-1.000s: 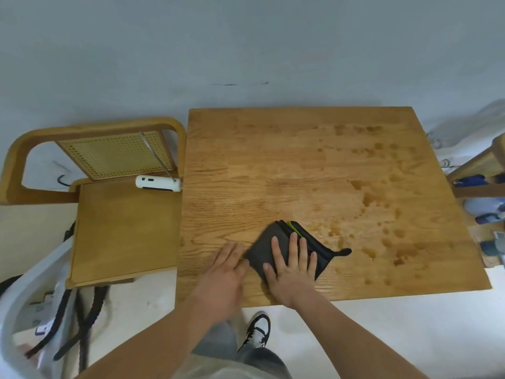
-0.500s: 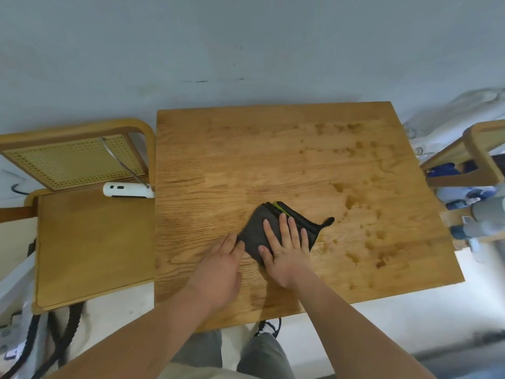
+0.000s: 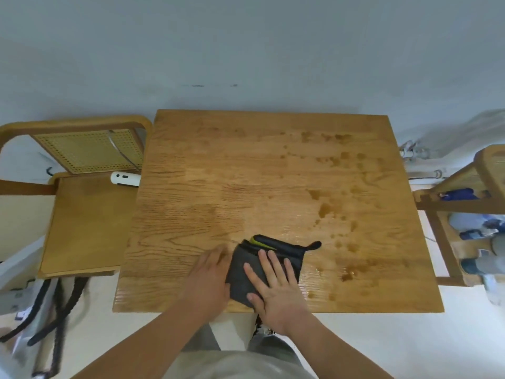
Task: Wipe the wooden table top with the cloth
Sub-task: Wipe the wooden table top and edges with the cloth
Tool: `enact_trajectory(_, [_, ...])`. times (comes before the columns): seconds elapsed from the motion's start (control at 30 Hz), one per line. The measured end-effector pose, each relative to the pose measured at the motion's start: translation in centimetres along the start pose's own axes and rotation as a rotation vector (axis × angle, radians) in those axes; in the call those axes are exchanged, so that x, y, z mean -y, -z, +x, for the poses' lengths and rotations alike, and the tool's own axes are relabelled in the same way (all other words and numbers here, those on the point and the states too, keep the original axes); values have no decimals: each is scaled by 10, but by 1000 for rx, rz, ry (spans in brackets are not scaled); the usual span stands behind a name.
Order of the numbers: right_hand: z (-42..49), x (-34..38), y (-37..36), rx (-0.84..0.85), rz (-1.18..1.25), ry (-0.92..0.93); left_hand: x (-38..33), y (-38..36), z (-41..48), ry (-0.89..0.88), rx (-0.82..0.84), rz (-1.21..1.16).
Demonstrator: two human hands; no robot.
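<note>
Flat and open, the right hand (image 3: pixel 276 291) presses the folded dark grey cloth (image 3: pixel 240 272) at the near edge of the wooden table (image 3: pixel 218 173); the left hand (image 3: pixel 210 277) rests open beside it, probably for steadying.

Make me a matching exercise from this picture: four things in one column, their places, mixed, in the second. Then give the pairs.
1 cloth
2 left hand
3 white device
4 wet spots

a on the chair seat
b on the right part of the table
c under the right hand
d flat on the wood, left of the cloth

Pairs: 1-c, 2-d, 3-a, 4-b
</note>
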State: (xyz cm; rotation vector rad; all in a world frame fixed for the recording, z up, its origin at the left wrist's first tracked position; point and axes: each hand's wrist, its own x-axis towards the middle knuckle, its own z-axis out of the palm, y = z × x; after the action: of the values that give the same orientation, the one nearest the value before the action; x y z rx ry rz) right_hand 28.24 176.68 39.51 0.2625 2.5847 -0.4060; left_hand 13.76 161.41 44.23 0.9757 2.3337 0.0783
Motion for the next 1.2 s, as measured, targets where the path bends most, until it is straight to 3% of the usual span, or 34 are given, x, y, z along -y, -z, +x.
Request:
enact_trajectory(0.1, [-21, -42, 7, 54, -55, -24, -20, -5, -5, 45, -11, 4])
enact_trajectory(0.23, [-48, -88, 8, 69, -20, -272, -50, -16, -11, 29, -29, -2])
enact_trajectory(0.4, [-32, -34, -6, 3, 131, -470, -51, -30, -28, 55, -40, 12])
enact_trajectory(0.6, [-11, 18, 0, 71, 33, -102, -41, -29, -41, 81, -120, -18])
enact_trajectory(0.73, [-20, -13, 28, 48, 233, 97, -51, -35, -34, -9, -106, 49])
enact_trajectory(0.8, [-38, -34, 37, -111, 402, 52, -63, -45, -24, -128, -67, 82])
enact_trajectory(0.9, [-65, -59, 39, -317, 423, -168, -86, -64, -3, -251, 6, 197])
enact_trajectory(1.1, [-83, -72, 26, -294, 387, -211, -56, -67, 14, -376, -9, 312])
enact_trajectory(1.2, [-72, -56, 23, -269, 403, -157, -24, -41, 27, -181, -15, 332])
